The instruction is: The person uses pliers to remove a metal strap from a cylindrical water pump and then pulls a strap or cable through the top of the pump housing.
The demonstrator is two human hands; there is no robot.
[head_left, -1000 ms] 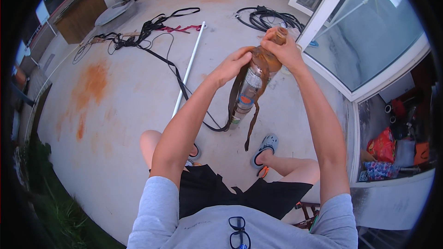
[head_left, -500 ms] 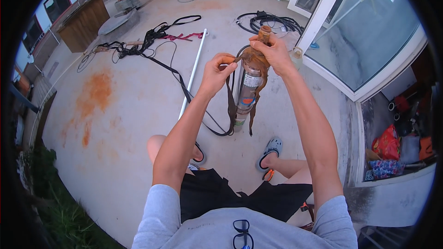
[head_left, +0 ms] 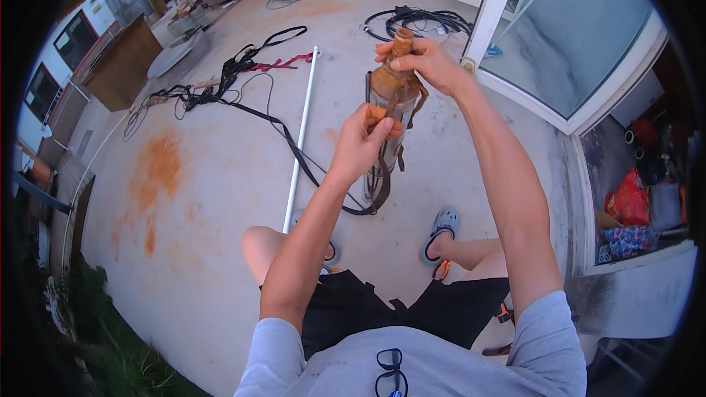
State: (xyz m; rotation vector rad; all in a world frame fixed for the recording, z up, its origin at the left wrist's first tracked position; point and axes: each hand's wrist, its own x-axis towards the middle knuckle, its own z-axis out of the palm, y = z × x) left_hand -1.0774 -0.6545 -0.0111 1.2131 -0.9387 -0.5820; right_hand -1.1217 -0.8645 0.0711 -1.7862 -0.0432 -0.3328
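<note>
A slim metal cylinder with a rusty, narrow-necked top, which looks like a submersible pump [head_left: 386,79], stands upright on the concrete in front of me. My right hand [head_left: 429,66] is closed around its rusty neck, thumb on the near side. Lower down, my left hand [head_left: 365,140] pinches a stained brown strap [head_left: 384,185] against the pump's near side. The strap wraps the pump's shoulder, and its loose lengths hang down the body. My left hand and the strap hide much of the pump's middle.
A white pipe [head_left: 304,129] lies left of the pump. Tangled black straps [head_left: 232,73] and a coiled black hose [head_left: 434,20] lie farther off. At right stands a glass door [head_left: 581,37]. Orange-handled pliers [head_left: 441,270] are by my right clog [head_left: 443,231].
My left hand has moved lower, from beside the pump's top to its near side, with the strap in its fingers. My right hand stays at the neck. The view has shifted slightly.
</note>
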